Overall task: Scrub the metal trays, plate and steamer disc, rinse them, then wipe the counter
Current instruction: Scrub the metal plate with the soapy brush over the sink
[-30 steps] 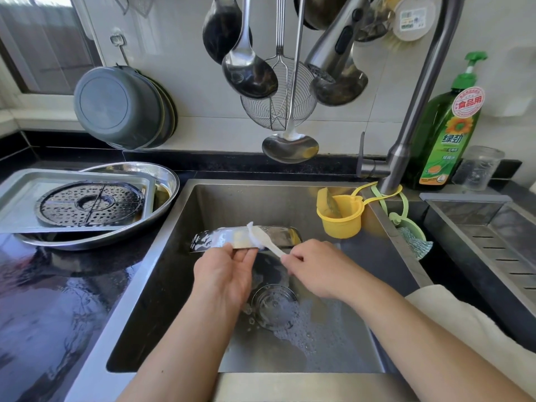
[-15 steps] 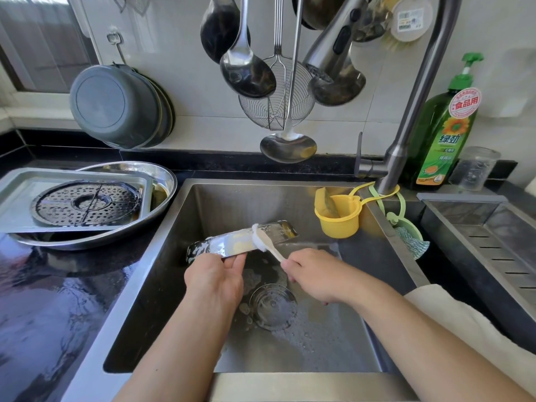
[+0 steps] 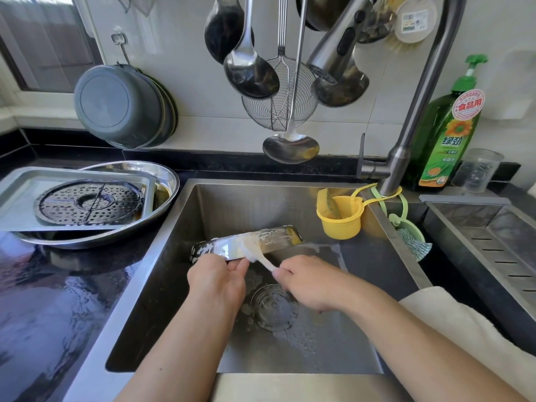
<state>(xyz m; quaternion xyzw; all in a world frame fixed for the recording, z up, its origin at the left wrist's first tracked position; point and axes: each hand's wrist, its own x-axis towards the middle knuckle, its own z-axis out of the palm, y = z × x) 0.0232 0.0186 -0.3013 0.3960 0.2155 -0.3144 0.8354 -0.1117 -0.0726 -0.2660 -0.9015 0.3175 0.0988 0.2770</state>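
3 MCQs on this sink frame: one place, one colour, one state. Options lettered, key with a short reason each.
1. Where does the steamer disc lie?
A. in the sink
B. on the rectangular tray on the left counter
C. hung on the wall

2. What colour is the small cup hanging at the faucet?
A. yellow
B. red
C. blue

3. What is the left hand doing?
A. resting flat on the counter
B. gripping a soapy metal tray held on edge
C. pressing the soap pump

Key: B, the disc sits on the tray beside the sink; A, the cup is plainly yellow; B, the fingers hold the tray's lower rim while the right hand scrubs with a white brush.
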